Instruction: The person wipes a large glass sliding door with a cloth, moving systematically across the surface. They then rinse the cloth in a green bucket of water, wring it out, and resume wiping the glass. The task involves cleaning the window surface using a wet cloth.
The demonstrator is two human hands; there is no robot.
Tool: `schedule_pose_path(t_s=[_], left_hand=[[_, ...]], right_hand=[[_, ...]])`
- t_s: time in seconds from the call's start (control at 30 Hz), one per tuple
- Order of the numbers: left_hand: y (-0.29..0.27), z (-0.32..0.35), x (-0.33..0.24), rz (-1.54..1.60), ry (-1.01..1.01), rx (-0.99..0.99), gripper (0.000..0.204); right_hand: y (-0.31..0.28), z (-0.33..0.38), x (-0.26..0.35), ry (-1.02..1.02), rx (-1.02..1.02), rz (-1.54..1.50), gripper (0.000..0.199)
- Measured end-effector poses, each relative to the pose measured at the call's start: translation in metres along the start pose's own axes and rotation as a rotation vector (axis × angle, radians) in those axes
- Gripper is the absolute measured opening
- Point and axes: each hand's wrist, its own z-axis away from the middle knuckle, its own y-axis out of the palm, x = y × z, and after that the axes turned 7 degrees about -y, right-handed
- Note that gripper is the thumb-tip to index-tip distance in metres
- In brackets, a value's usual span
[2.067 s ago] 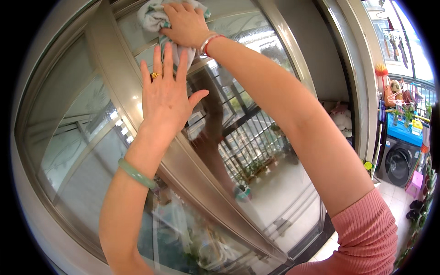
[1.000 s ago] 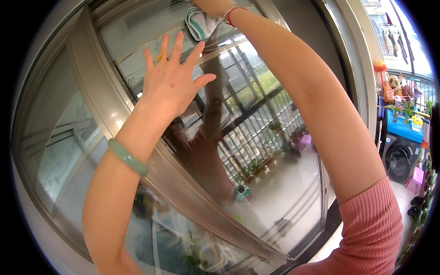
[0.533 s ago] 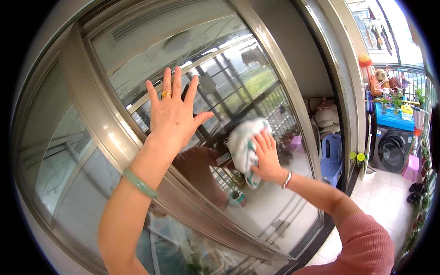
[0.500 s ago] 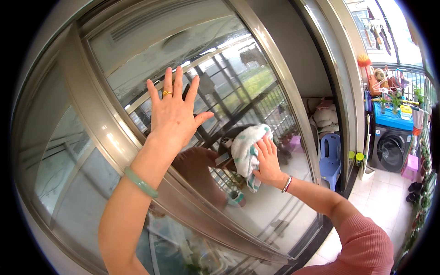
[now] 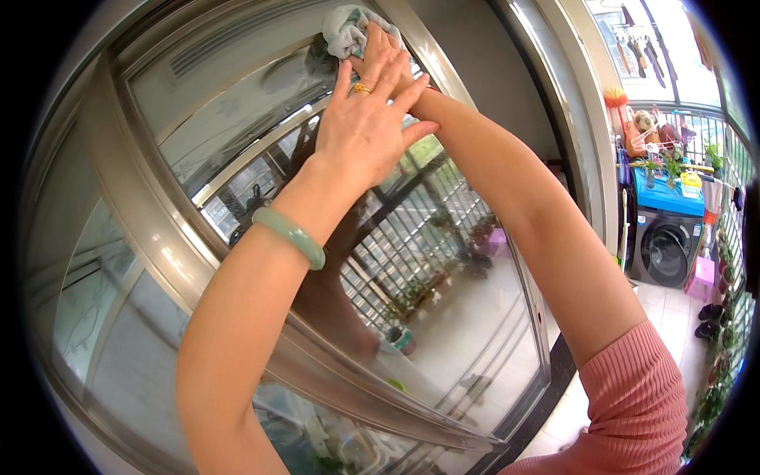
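A white cloth with green patches (image 5: 345, 35) is bunched against the top part of a sliding glass door (image 5: 443, 317). My right hand (image 5: 381, 54) presses on this cloth, its fingers partly covered by my left hand. Spread wide, my left hand (image 5: 360, 131) is in front of the pane and overlaps my right wrist in view; it holds nothing. A gold ring is on one of its fingers and a green bangle (image 5: 290, 236) circles the wrist. The pane mirrors railings, plants and a dark figure.
Metal door frames (image 5: 162, 245) border the glass on the left. To the right lies a tiled balcony floor (image 5: 661, 332) with a dark washing machine (image 5: 663, 247) under a blue cover, a pink stool (image 5: 701, 279), dark shoes (image 5: 708, 321) and potted plants along the railing.
My right hand has moved the cloth from the middle of the pane up to its top. My left hand has shifted a little to the right, still spread.
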Motion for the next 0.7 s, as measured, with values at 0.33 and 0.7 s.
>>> schedule_pose_path(t_s=[0.33,0.7], left_hand=[[0.034,0.060,-0.039,0.073,0.017,0.314,0.058],[0.035,0.098,-0.090,0.202,0.158,0.576,0.059]], right_hand=[[-0.064,0.262,0.033,0.172,0.179,0.147,0.083],[-0.120,0.434,0.082,0.278,0.413,0.007,0.090]])
